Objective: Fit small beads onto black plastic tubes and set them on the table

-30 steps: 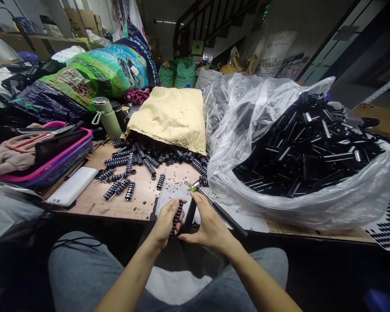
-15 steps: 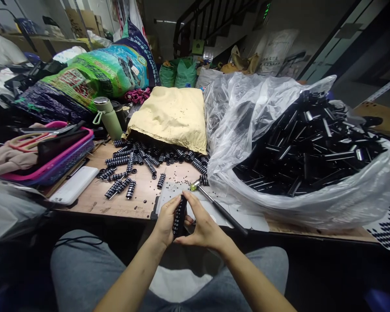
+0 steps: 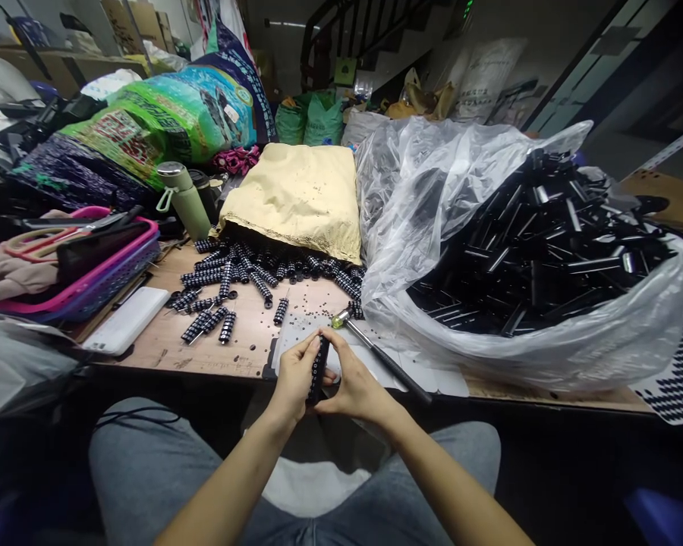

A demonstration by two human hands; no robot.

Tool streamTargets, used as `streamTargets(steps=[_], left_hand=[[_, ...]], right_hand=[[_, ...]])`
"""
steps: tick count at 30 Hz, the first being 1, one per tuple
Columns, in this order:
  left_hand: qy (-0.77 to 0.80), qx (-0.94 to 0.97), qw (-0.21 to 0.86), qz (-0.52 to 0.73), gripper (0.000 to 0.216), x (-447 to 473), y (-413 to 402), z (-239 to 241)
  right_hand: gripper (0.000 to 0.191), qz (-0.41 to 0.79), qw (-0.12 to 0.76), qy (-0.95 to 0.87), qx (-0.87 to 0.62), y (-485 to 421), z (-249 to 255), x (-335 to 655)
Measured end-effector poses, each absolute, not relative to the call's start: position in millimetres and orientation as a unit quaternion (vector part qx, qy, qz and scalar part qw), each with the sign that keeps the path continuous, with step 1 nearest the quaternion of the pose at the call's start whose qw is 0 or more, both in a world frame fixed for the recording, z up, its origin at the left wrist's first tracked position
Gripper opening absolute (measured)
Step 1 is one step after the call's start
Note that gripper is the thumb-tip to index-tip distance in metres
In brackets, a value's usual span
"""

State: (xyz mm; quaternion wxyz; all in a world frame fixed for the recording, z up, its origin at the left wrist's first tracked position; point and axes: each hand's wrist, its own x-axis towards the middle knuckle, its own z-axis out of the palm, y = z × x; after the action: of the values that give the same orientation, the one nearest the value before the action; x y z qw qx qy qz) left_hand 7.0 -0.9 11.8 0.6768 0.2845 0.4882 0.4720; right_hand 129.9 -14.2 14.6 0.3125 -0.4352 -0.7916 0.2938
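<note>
Between my hands, near the table's front edge, a narrow black case [image 3: 318, 370] with a row of small white characters is held almost upright. My left hand [image 3: 290, 379] grips its left side, thumb near the top. My right hand [image 3: 357, 383] holds it at both ends, thumb at the lower end and fingertips at the upper end. Part of the case is hidden by the fingers. Just beyond lies a hammer [image 3: 390, 364] with a black handle and a yellowish-green face. Several black rollers with white characters [image 3: 205, 324] lie loose on the table to the left.
A clear plastic bag [image 3: 410, 315] full of black pieces [image 3: 538, 258] fills the right side. A cream sack [image 3: 296, 189] stands behind the rollers. On the left are a pink basket [image 3: 85, 284], a white box [image 3: 128, 320] and a green flask [image 3: 185, 201]. Tiny dark bits dot the tabletop [image 3: 176, 356].
The case has turned slightly in my hands, with its row of characters showing at a different angle. My grip stays much the same. The whole view has shifted a little.
</note>
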Motion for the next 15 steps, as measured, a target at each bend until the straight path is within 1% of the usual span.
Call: streamTargets(steps=[5,7,9,12,14,15], left_hand=[[0.481,0.300,0.710,0.418,0.050,5,7,6],[0.481,0.395,0.664,0.414,0.044,5,8,-2],[0.486,0.548,0.542,0.412,0.041,5,6,-14],[0.482,0.733,0.318,0.359,0.047,2,5,-33],[0.456,0.805,0.219,0.309,0.045,-4,9,-44],[0.433,0.836,0.181,0.285,0.044,-9,12,-47]], right_hand=[[0.094,0.288,0.326,-0.766,-0.474,-10,11,128],[0.094,0.264,0.326,-0.758,-0.499,-10,3,125],[0.089,0.223,0.323,-0.754,-0.527,-9,-8,124],[0.080,0.160,0.296,-0.763,-0.552,-10,-22,130],[0.074,0.105,0.253,-0.762,-0.587,-10,-26,144],[0.068,0.068,0.223,-0.746,-0.624,-10,-26,154]])
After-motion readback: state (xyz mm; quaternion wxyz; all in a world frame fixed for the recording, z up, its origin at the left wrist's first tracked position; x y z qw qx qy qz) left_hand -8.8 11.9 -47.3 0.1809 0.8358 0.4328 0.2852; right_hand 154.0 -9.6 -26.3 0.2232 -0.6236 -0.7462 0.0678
